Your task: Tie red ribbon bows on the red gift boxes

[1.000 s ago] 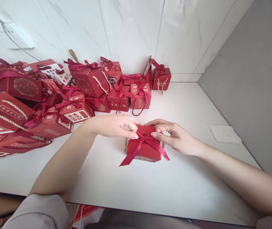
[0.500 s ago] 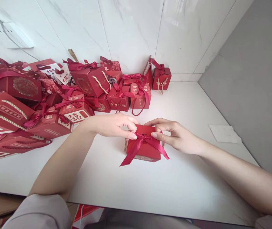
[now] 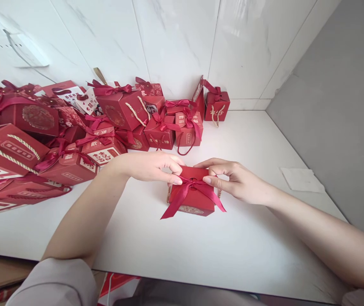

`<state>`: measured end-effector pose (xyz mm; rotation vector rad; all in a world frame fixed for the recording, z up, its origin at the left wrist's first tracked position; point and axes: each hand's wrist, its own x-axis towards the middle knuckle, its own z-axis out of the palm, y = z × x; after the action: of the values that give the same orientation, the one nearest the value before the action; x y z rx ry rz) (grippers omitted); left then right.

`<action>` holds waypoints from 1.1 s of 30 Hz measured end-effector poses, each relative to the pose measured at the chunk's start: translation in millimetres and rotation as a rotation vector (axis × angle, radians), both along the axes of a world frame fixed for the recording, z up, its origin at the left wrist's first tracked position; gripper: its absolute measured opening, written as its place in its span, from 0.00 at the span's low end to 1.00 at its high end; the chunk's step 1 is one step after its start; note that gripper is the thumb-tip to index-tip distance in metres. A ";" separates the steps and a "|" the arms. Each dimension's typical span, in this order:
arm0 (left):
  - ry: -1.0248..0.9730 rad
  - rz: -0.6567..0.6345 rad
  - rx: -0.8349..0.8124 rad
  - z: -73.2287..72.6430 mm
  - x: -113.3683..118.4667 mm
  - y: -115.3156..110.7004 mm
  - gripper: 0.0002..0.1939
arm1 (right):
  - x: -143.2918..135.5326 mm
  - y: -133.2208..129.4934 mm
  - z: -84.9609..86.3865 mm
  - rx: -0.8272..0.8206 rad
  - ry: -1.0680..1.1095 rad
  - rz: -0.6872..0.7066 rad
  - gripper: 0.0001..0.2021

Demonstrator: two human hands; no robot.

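Observation:
A small red gift box [image 3: 201, 205] stands on the white table in front of me, with a rope handle on each side. Across its top runs a dark pink satin ribbon [image 3: 179, 199], knotted in the middle, its two tails hanging down over the front. My left hand [image 3: 161, 169] pinches the ribbon left of the knot between thumb and finger. To the right of the knot, my right hand [image 3: 229, 178] grips the ribbon in the same way, its fingers bent behind the box. The loops are mostly hidden by my fingers.
Many finished-looking red gift boxes [image 3: 121, 111] with ribbons are piled along the wall at the left and back. One box [image 3: 217, 106] stands at the back right. A folded white paper [image 3: 300, 179] lies by the table's right edge. Cardboard [image 3: 1, 274] shows below the front edge.
Both hands stay at the ribbon beside the knot, nearly unmoved. The ribbon across the top looks slightly straighter, and the view has shifted a little.

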<state>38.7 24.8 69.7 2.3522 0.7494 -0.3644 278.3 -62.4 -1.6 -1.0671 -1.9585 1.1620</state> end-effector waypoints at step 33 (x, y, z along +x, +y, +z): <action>-0.191 0.046 0.182 -10.5 5.1 -24.9 0.42 | 4.4 17.5 -42.9 -0.230 0.495 -0.192 0.18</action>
<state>43.9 -0.1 59.2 2.4903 0.7707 -0.0511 282.8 -44.9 -44.5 -0.9416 -1.3393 1.4066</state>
